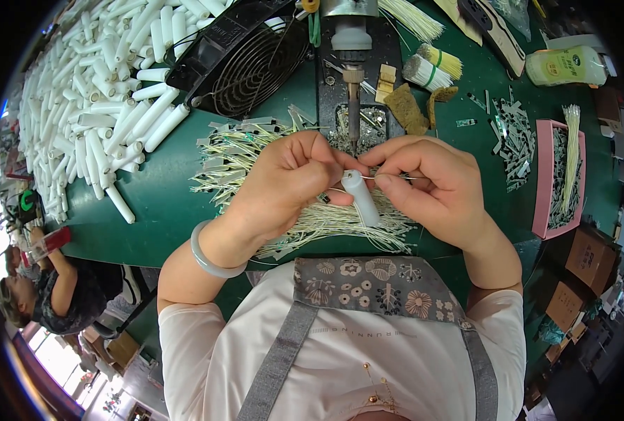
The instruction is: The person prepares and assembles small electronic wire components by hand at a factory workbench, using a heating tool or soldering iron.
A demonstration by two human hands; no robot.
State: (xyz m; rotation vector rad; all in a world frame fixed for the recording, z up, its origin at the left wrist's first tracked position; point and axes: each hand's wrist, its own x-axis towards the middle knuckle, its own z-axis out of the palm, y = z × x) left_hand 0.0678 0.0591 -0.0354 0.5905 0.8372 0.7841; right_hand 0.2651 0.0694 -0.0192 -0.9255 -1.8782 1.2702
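Green table (159, 200) beneath; left fingers (320, 175) hold white cylinder (365, 205)

- Left on the table (164, 200): a heap of tubes (101, 105).
- Behind, between heap and iron (353, 105): a fan (249, 67).
- Before the iron: a wire pile (326, 228) (one tube (364, 203) is above it, between left hand (284, 175) and right hand (435, 179)).
- Right of the iron: sponge pieces (407, 111), wire bundles (431, 68) behind.
- Farther right: loose strips (515, 144), then a tray (542, 179) with another bundle (571, 151) in it, a bottle (567, 67) behind.
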